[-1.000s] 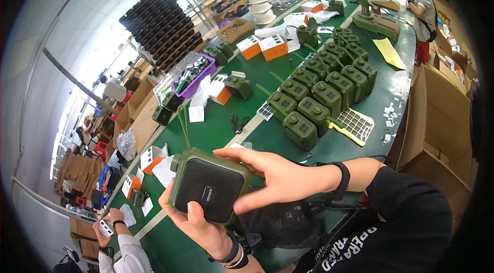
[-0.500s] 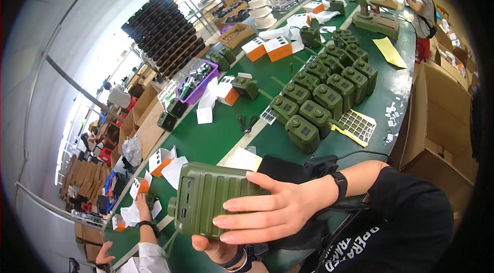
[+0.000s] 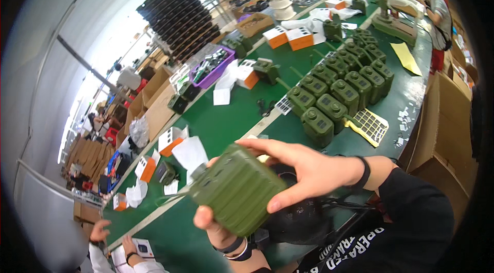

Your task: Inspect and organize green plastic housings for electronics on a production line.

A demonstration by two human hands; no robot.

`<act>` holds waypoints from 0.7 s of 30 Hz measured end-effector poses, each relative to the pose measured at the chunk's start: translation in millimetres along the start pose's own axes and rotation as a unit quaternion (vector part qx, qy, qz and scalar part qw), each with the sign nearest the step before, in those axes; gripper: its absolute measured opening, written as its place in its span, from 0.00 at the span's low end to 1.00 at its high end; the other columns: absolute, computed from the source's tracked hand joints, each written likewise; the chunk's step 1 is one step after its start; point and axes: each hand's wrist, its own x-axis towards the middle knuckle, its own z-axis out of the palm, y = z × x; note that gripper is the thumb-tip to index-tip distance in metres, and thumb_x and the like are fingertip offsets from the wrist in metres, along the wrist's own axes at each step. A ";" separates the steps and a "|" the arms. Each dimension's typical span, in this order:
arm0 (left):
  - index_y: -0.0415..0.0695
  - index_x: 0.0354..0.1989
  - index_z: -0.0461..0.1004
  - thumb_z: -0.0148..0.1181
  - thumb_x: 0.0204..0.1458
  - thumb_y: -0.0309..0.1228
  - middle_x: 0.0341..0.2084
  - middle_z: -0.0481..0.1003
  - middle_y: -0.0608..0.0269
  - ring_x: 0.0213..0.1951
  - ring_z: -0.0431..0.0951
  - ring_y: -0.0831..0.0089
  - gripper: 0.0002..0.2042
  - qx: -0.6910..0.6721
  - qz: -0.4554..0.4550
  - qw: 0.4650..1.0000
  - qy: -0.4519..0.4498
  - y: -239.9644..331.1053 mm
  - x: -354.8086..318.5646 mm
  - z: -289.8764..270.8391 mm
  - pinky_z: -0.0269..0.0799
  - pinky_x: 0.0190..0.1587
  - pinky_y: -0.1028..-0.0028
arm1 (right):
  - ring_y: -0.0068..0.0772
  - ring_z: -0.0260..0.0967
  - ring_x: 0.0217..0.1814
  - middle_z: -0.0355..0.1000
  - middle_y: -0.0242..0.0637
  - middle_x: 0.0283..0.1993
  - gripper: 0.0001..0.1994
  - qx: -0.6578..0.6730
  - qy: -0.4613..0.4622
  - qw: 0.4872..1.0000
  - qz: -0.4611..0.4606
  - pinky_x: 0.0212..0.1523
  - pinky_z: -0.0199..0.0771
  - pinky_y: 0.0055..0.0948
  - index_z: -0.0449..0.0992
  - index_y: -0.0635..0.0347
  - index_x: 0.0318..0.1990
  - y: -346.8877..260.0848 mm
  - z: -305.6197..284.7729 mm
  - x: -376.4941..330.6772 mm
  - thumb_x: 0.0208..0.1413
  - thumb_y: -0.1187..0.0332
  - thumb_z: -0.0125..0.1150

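Observation:
Held up at the front is a green jerrycan-shaped device (image 3: 239, 190) with a ribbed side, tilted, its round cap toward the left. My left hand (image 3: 218, 233) grips it from below, thumb showing at its lower left edge. My right hand (image 3: 316, 170) is closed round its right end, with fingers over the top edge and the thumb on the ribbed face. Beyond it, several matching green jerrycan-shaped devices (image 3: 345, 93) stand in close rows. A yellow-edged sheet of dark stickers (image 3: 369, 126) lies beside them.
A black object (image 3: 296, 221) lies under my right forearm. Orange-and-white boxes (image 3: 171, 140) and a purple basket (image 3: 213, 68) line the green table's far side. At the lower left, a co-worker's hand (image 3: 129, 244) rests by a white box. A cardboard carton (image 3: 437, 134) stands at the right.
The device has turned and tilted in my hands. My right hand has shifted from flat across the ribbed face to its right end. The co-worker's arm has drawn back toward the lower left.

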 end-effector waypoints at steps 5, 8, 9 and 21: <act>0.34 0.59 0.54 0.61 0.41 0.48 0.47 0.68 0.50 0.47 0.70 0.65 0.41 0.084 0.015 0.995 -0.061 7.1 4.1 -8.1 0.66 0.51 0.67 | 0.24 0.67 0.45 0.70 0.37 0.46 0.39 0.103 -0.098 0.977 0.159 0.41 0.68 0.22 0.60 0.65 0.58 6.2 -18.1 14.1 0.38 0.64 0.72; 0.33 0.59 0.56 0.57 0.47 0.26 0.43 0.71 0.51 0.44 0.72 0.70 0.29 0.245 -0.036 0.969 0.019 26.2 -9.8 -15.4 0.66 0.48 0.71 | 0.19 0.68 0.39 0.70 0.34 0.44 0.33 0.191 -0.002 0.965 0.181 0.35 0.70 0.19 0.65 0.65 0.52 27.4 -16.2 22.2 0.34 0.71 0.72; 0.31 0.55 0.62 0.55 0.47 0.22 0.42 0.73 0.50 0.42 0.74 0.70 0.24 0.355 0.008 0.932 0.072 33.5 -16.0 -19.5 0.68 0.45 0.74 | 0.19 0.68 0.38 0.70 0.34 0.43 0.32 0.147 0.041 0.974 0.166 0.34 0.70 0.18 0.66 0.65 0.51 38.9 -18.4 28.6 0.34 0.70 0.73; 0.64 0.58 0.62 0.38 0.54 0.59 0.43 0.70 0.37 0.36 0.76 0.52 0.25 0.153 0.264 0.914 -0.268 102.8 -97.8 -17.6 0.76 0.33 0.59 | 0.59 0.66 0.46 0.55 0.56 0.50 0.37 -0.438 0.328 0.790 0.276 0.47 0.71 0.43 0.53 0.66 0.51 251.5 -22.1 118.9 0.34 0.69 0.71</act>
